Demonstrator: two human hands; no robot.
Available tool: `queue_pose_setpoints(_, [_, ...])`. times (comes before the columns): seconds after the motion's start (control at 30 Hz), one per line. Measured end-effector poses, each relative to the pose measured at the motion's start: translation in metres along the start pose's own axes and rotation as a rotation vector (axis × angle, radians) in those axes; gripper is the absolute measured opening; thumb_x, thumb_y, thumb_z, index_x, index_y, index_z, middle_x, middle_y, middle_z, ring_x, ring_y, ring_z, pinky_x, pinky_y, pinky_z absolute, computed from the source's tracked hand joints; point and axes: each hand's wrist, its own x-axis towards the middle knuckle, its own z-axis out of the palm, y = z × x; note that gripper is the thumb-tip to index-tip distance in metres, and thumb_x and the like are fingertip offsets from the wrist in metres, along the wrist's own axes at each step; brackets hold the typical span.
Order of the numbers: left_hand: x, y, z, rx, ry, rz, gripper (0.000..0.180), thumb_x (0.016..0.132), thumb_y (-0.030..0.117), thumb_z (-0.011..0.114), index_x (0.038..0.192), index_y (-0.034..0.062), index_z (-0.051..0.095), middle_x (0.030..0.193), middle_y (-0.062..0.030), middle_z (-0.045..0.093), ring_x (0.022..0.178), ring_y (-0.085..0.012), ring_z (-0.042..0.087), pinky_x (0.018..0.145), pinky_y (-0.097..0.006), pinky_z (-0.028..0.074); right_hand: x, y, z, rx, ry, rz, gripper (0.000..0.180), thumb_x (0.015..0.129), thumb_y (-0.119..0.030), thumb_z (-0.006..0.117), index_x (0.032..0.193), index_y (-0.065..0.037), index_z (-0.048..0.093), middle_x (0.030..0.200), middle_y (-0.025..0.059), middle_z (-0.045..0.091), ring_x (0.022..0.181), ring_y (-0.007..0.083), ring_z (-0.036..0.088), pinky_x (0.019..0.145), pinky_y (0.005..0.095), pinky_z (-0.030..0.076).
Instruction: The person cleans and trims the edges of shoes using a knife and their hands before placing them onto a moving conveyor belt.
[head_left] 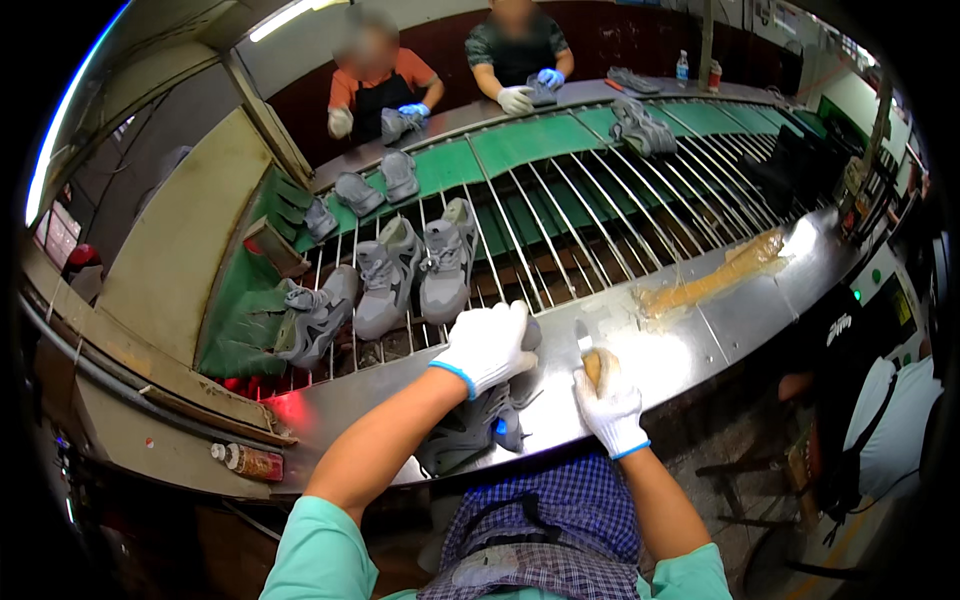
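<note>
Head view: I'm seeing a small bottle (253,462) at lower left, contents unclear. Grey shoe (455,445) is resting on the surface (690,345), partly hidden under the left forearm (380,440). Left hand (487,346) is bending over a mostly covered grey piece (533,335); grip I can't tell. Right hand (612,408) is reaching forward, gripping a tan-handled tool (594,368).
</note>
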Motion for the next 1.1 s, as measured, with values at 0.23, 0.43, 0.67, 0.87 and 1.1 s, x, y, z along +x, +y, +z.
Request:
queue_pose_setpoints(0.23, [-0.154,-0.024,-0.124,-0.366,0.429,-0.054,0.084,0.073,0.032,0.098,0.142,0.0048,0.059,0.129,-0.0195,0.071,0.114,-0.0376,0.074,0.097,-0.044,0.06,-0.007,0.023,0.005,0.343,-0.126,0.1,0.058,0.105,-0.028,0.066,0.153,-0.001,0.051,0.098,0.0186,0.076,0.072,0.0314,0.075,0.065,0.0437,0.061])
queue_pose_setpoints(0.43, [-0.239,-0.08,0.005,-0.344,0.107,-0.434,0.091,0.073,0.039,0.095,0.148,0.0086,0.053,0.139,-0.0214,0.065,0.127,-0.0411,0.066,0.107,-0.05,0.054,-0.005,-0.03,0.025,0.557,-0.342,0.13,0.061,0.111,-0.026,0.06,0.16,0.0,0.037,0.123,0.0211,0.066,0.106,0.0278,0.069,0.098,0.0404,0.057])
queue_pose_setpoints(0.67, [-0.215,-0.081,0.032,-0.387,0.199,-0.353,0.09,0.078,0.044,0.092,0.151,0.0098,0.051,0.142,-0.0193,0.062,0.128,-0.0432,0.064,0.107,-0.05,0.054,0.018,-0.066,-0.021,0.331,-0.651,0.061,0.052,0.105,-0.032,0.068,0.142,0.003,0.057,0.121,0.0257,0.069,0.11,0.0383,0.071,0.098,0.0456,0.056])
queue_pose_setpoints(0.87, [-0.159,-0.083,-0.008,-0.288,-0.164,-0.226,0.096,0.073,0.054,0.09,0.149,0.0062,0.055,0.135,-0.0222,0.07,0.119,-0.0436,0.071,0.1,-0.051,0.058,0.037,-0.099,-0.087,-0.133,-0.817,-0.145,0.042,0.101,-0.038,0.071,0.127,-0.005,0.068,0.094,0.0201,0.076,0.084,0.0373,0.077,0.077,0.0482,0.061])
queue_pose_setpoints(1.1, [-0.119,-0.086,-0.016,-0.321,-0.355,-0.158,0.093,0.068,0.051,0.093,0.139,0.0015,0.058,0.113,-0.0273,0.076,0.105,-0.0466,0.074,0.089,-0.051,0.061,0.042,-0.095,-0.052,-0.129,-0.586,-0.452,0.041,0.102,-0.038,0.071,0.124,-0.004,0.069,0.081,0.0177,0.074,0.071,0.0361,0.074,0.068,0.0482,0.06])
